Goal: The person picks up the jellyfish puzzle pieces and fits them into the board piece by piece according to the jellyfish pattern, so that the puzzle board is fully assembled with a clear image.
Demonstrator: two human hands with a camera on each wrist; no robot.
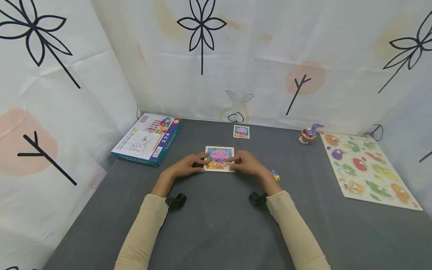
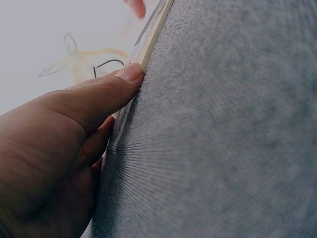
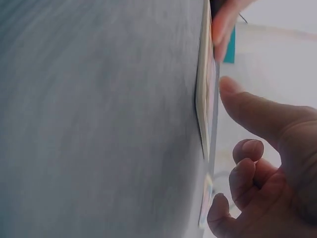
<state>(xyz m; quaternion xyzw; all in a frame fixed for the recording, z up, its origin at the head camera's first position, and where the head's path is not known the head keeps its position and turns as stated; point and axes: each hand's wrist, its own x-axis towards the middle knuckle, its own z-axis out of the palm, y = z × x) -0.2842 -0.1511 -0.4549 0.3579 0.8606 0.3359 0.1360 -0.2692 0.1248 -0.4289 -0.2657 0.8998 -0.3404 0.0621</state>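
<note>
A small puzzle board (image 1: 219, 153) with a pink octopus-like figure lies flat on the grey table in the head view. My left hand (image 1: 189, 164) holds its left side, the thumb at the near corner and the fingers on the left edge. The left wrist view shows that thumb (image 2: 130, 73) against the board's pale edge (image 2: 152, 40). Over the board's right side is my right hand (image 1: 248, 163), its index finger reaching over the picture. In the right wrist view its thumb (image 3: 247, 106) stands apart from the board (image 3: 202, 94), other fingers loosely bent.
A blue-and-yellow puzzle piece (image 1: 276, 175) lies beside my right wrist. Behind the board is a small picture card (image 1: 241, 131). A boxed set (image 1: 146, 138) stands at the left, a purple figurine (image 1: 310, 133) at the back right, and a vegetable board (image 1: 366, 168) at the right.
</note>
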